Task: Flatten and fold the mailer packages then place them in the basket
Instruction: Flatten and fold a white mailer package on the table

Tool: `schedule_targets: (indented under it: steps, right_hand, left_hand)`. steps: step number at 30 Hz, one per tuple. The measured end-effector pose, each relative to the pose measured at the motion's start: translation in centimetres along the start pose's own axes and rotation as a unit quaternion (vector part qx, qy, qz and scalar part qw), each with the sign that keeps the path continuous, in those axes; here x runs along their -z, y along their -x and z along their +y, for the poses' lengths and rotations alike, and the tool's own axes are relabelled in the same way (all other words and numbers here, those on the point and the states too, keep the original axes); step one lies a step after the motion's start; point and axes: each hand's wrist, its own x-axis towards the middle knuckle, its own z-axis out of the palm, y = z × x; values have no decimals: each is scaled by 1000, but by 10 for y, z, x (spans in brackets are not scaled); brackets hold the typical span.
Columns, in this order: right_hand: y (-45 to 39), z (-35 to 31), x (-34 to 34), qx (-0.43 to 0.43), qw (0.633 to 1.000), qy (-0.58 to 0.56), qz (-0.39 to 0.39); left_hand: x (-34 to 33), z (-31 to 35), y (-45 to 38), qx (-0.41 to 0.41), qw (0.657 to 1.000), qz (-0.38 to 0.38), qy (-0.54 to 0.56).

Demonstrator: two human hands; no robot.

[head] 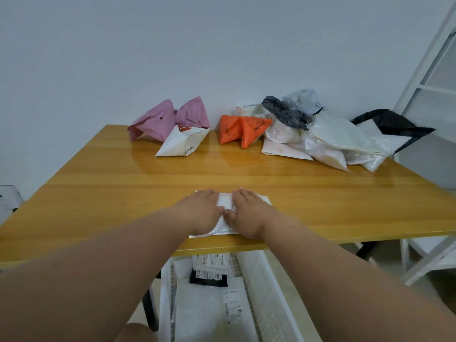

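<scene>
A folded white mailer point(225, 203) lies near the front edge of the wooden table point(123, 193). My left hand point(202, 211) and my right hand point(249, 213) both press flat on it, fingers straight, side by side. Most of the mailer is hidden under my palms. Below the table's front edge stands a white basket point(276, 287) holding several flattened mailers. At the back of the table lie a pink mailer point(158, 119), a white mailer point(182, 141), an orange mailer point(243, 130) and a pile of white, grey and black mailers point(320, 137).
A white wall rises behind the table. A white shelf frame point(424, 77) stands at the right, with a black bag point(392, 122) against it. A white box point(7, 198) sits low at the left. A black table leg point(150, 307) is beside the basket.
</scene>
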Motion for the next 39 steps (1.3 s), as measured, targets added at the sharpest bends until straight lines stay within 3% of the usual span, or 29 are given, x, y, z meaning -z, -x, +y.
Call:
schedule_targets:
  steps: [4,18,21,26,30,39]
  right_hand:
    - [7,7,-2,-29,1000,11,-7]
    - [14,9,-19,-10,1000,9,7]
    - [15,8,-20,-11,1000,11,12]
    - [18,8,-22,-9,1000,8,27]
    - [17,10,-23,-4,999,8,34]
    - [18,9,-21,-7,1000,-8,22]
  left_hand:
    - [-16,-5,-1,12,999,-8,-45]
    - [-16,1,-6,10,995,9,-96]
    - [-12,8,-9,20,990,51,-130]
    - [-27,13,-16,6,992,112,-62]
    - [-33,8,-17,2,994,103,46]
    - [-37,7,-18,5,996,89,16]
